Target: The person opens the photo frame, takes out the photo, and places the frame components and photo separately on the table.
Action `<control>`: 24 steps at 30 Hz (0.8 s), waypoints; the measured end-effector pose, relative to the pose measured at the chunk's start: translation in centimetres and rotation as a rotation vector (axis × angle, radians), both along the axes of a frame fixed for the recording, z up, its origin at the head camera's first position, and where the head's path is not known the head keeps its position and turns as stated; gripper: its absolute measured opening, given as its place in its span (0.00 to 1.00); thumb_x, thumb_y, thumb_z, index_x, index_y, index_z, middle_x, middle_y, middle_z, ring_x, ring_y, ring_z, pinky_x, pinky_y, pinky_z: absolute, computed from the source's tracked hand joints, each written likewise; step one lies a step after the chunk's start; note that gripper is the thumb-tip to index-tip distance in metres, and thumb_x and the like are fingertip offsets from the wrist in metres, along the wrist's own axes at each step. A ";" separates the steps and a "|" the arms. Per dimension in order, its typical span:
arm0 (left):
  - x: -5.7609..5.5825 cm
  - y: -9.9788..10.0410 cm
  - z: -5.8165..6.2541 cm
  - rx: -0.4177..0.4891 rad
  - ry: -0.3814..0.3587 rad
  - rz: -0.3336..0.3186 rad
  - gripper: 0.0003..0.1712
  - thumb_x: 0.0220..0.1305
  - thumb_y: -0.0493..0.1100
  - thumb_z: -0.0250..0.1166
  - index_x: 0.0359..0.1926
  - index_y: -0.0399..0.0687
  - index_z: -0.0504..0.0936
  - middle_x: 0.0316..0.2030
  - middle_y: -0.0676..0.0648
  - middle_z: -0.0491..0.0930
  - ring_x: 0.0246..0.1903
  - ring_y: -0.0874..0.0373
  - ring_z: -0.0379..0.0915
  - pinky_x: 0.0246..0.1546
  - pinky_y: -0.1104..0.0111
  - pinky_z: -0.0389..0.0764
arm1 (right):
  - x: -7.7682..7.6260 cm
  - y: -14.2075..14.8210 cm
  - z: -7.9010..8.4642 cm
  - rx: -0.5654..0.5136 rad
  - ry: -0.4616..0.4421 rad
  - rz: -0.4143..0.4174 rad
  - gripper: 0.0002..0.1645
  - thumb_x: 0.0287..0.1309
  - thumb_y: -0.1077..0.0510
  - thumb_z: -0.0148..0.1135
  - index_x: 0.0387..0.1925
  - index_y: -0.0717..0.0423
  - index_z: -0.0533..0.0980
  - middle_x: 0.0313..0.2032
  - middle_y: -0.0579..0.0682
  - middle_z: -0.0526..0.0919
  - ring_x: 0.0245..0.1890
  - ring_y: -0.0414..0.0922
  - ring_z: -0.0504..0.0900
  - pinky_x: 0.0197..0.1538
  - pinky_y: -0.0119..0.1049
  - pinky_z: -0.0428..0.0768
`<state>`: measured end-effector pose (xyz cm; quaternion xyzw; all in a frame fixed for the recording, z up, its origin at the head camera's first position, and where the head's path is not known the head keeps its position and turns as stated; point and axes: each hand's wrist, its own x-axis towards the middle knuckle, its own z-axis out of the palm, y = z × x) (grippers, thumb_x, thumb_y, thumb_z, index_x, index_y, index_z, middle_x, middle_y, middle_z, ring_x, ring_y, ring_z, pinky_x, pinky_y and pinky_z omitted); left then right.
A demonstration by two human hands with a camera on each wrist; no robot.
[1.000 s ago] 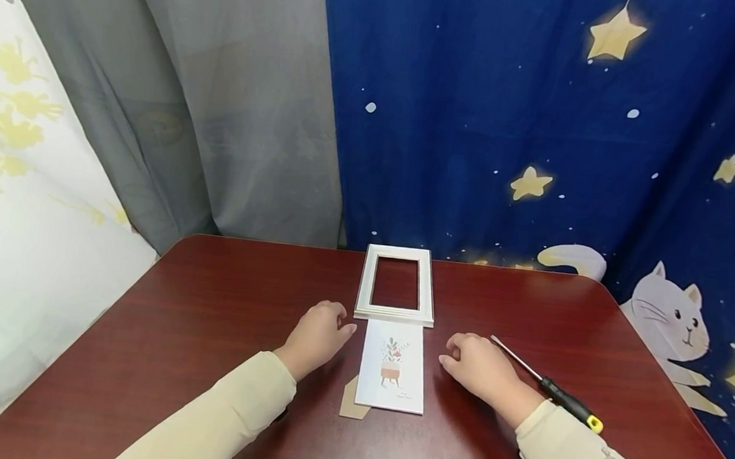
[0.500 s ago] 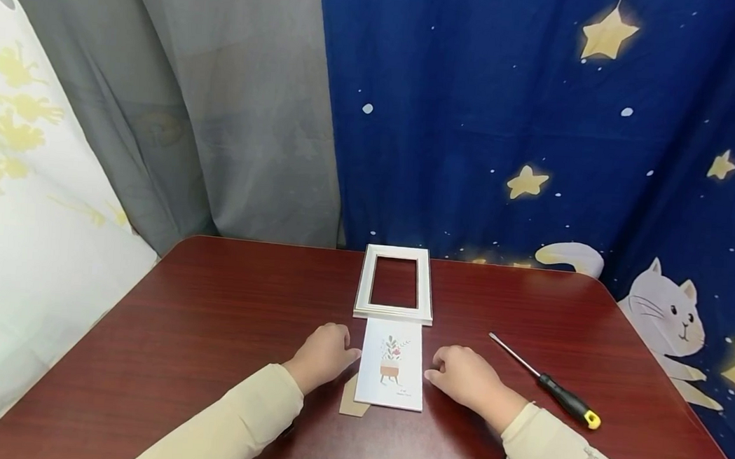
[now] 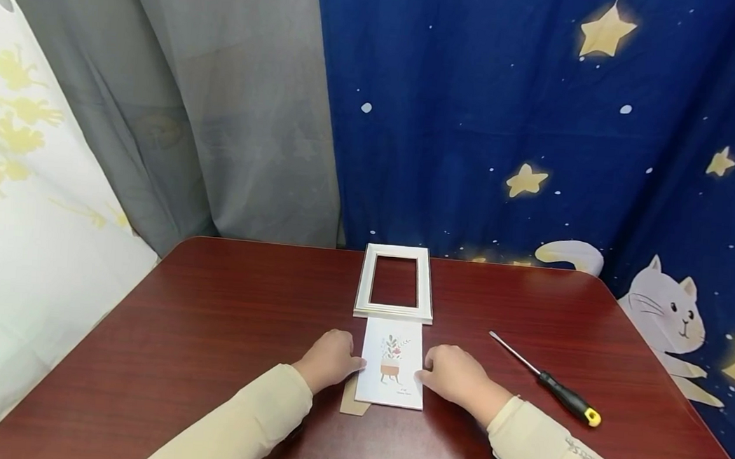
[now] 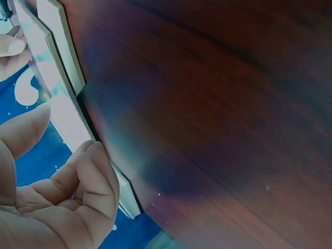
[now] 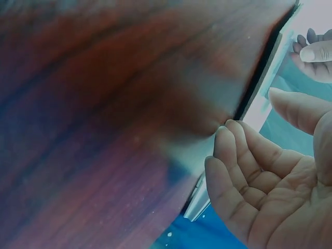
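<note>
A white picture card (image 3: 389, 388) with a printed potted plant lies on the table, just in front of a white picture frame (image 3: 426, 289). A piece of tan board (image 3: 352, 401) sticks out from under its lower left corner. My left hand (image 3: 329, 359) is at the card's left edge, thumb over the face and curled fingertips right at the side. Opposite it, my right hand (image 3: 456, 377) has its fingertips at the right edge. In the right wrist view the thumb (image 5: 290, 106) stands apart from the fingers, over the card.
A screwdriver (image 3: 562, 396) with a black and yellow handle lies to the right, beyond my right hand. The dark red table (image 3: 224, 298) ends at curtains: gray (image 3: 255, 110) on the left, blue with stars (image 3: 450, 122) on the right.
Both hands have moved inward and slightly toward me, from beside the card to its two side edges. Card, frame and screwdriver have stayed in place.
</note>
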<state>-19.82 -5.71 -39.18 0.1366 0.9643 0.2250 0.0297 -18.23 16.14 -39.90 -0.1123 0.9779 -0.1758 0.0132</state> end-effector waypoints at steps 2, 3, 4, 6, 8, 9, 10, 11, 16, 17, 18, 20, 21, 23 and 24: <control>0.0 0.2 0.0 0.004 -0.006 -0.004 0.18 0.54 0.40 0.71 0.18 0.40 0.71 0.15 0.48 0.66 0.20 0.57 0.61 0.23 0.67 0.67 | 0.0 0.0 0.0 0.004 -0.004 -0.002 0.16 0.49 0.55 0.69 0.16 0.51 0.71 0.16 0.43 0.72 0.20 0.41 0.67 0.27 0.38 0.69; 0.0 0.2 -0.1 0.006 -0.009 -0.005 0.18 0.54 0.40 0.71 0.18 0.40 0.70 0.15 0.48 0.66 0.19 0.57 0.61 0.23 0.67 0.67 | 0.0 0.0 0.0 0.005 -0.004 -0.003 0.16 0.49 0.55 0.69 0.16 0.51 0.71 0.16 0.43 0.72 0.20 0.41 0.67 0.27 0.38 0.70; 0.0 0.3 -0.1 0.007 -0.014 -0.005 0.18 0.54 0.40 0.71 0.17 0.40 0.70 0.15 0.48 0.66 0.19 0.57 0.61 0.23 0.67 0.67 | -0.1 0.0 0.0 0.006 -0.004 -0.003 0.16 0.49 0.55 0.70 0.15 0.51 0.71 0.16 0.43 0.72 0.19 0.41 0.67 0.27 0.38 0.69; 0.0 0.4 0.0 0.003 -0.023 -0.004 0.18 0.54 0.39 0.71 0.18 0.40 0.70 0.15 0.48 0.66 0.19 0.57 0.61 0.23 0.66 0.68 | -0.1 0.0 0.0 0.004 -0.003 -0.001 0.17 0.48 0.55 0.70 0.15 0.51 0.71 0.16 0.43 0.72 0.19 0.41 0.67 0.27 0.38 0.69; 0.0 0.5 0.0 -0.007 -0.037 -0.002 0.18 0.54 0.40 0.71 0.19 0.39 0.71 0.16 0.48 0.66 0.20 0.57 0.61 0.25 0.65 0.69 | 0.0 0.0 0.0 0.002 -0.001 0.003 0.17 0.48 0.55 0.70 0.15 0.51 0.70 0.16 0.43 0.71 0.19 0.41 0.67 0.27 0.38 0.69; -0.1 0.5 0.0 -0.015 -0.042 -0.003 0.17 0.54 0.40 0.71 0.19 0.38 0.72 0.16 0.48 0.66 0.21 0.56 0.61 0.26 0.65 0.70 | 0.0 0.0 0.1 0.002 -0.001 0.004 0.17 0.48 0.55 0.70 0.15 0.51 0.70 0.15 0.43 0.71 0.19 0.41 0.67 0.27 0.38 0.69; -0.1 0.6 0.1 -0.020 -0.048 -0.003 0.17 0.55 0.40 0.71 0.20 0.37 0.72 0.17 0.47 0.67 0.21 0.56 0.62 0.27 0.64 0.70 | 0.0 -0.1 0.1 0.003 0.000 0.007 0.17 0.48 0.55 0.70 0.15 0.50 0.70 0.15 0.43 0.71 0.19 0.41 0.67 0.27 0.38 0.69; -0.1 0.6 0.0 -0.026 -0.052 -0.006 0.16 0.55 0.40 0.70 0.21 0.36 0.73 0.17 0.47 0.67 0.22 0.56 0.62 0.28 0.63 0.71 | 0.0 -0.1 0.1 0.003 0.000 0.009 0.17 0.48 0.55 0.70 0.15 0.50 0.70 0.16 0.43 0.71 0.19 0.41 0.67 0.27 0.38 0.69; -0.1 0.8 0.1 -0.036 -0.063 -0.003 0.16 0.56 0.41 0.70 0.23 0.35 0.74 0.18 0.46 0.68 0.23 0.54 0.63 0.32 0.62 0.74 | 0.0 -0.3 0.1 0.005 0.003 0.014 0.17 0.48 0.55 0.70 0.15 0.50 0.70 0.16 0.43 0.72 0.19 0.41 0.67 0.27 0.39 0.69; -0.1 0.8 0.0 -0.041 -0.062 -0.003 0.16 0.56 0.41 0.70 0.23 0.35 0.74 0.18 0.46 0.68 0.23 0.54 0.63 0.32 0.61 0.74 | 0.0 -0.3 0.1 0.005 0.004 0.015 0.17 0.48 0.55 0.70 0.15 0.50 0.70 0.16 0.43 0.73 0.20 0.41 0.67 0.27 0.39 0.70; -0.1 0.9 0.0 -0.046 -0.064 -0.001 0.16 0.56 0.41 0.70 0.23 0.34 0.75 0.18 0.46 0.69 0.23 0.54 0.64 0.32 0.61 0.74 | -0.1 -0.3 0.1 0.005 0.004 0.016 0.17 0.48 0.55 0.70 0.15 0.50 0.70 0.16 0.43 0.73 0.20 0.41 0.67 0.27 0.39 0.70; -0.1 1.1 -0.1 -0.054 -0.070 0.002 0.16 0.56 0.42 0.70 0.25 0.33 0.76 0.19 0.45 0.70 0.23 0.54 0.64 0.33 0.61 0.75 | -0.1 -0.4 0.0 0.007 0.006 0.018 0.16 0.47 0.55 0.70 0.15 0.50 0.71 0.17 0.43 0.73 0.20 0.41 0.68 0.28 0.39 0.71; -0.1 1.2 -0.2 -0.059 -0.074 0.002 0.16 0.56 0.42 0.70 0.25 0.33 0.76 0.20 0.44 0.71 0.24 0.54 0.64 0.34 0.61 0.75 | -0.1 -0.4 0.0 0.007 0.006 0.019 0.16 0.47 0.55 0.70 0.15 0.50 0.71 0.17 0.43 0.74 0.20 0.41 0.68 0.28 0.39 0.71; -0.1 1.5 -0.3 -0.066 -0.081 0.002 0.16 0.56 0.42 0.70 0.29 0.31 0.78 0.22 0.43 0.74 0.25 0.54 0.65 0.36 0.60 0.76 | -0.1 -0.4 -0.1 0.007 0.005 0.017 0.16 0.47 0.55 0.70 0.15 0.50 0.71 0.17 0.43 0.74 0.20 0.40 0.69 0.28 0.39 0.71; -0.1 1.5 -0.3 -0.069 -0.085 0.004 0.16 0.56 0.42 0.70 0.30 0.30 0.78 0.23 0.43 0.75 0.25 0.54 0.66 0.37 0.60 0.77 | -0.1 -0.5 -0.1 0.005 0.004 0.016 0.16 0.47 0.55 0.70 0.15 0.50 0.71 0.17 0.43 0.74 0.20 0.41 0.69 0.28 0.39 0.71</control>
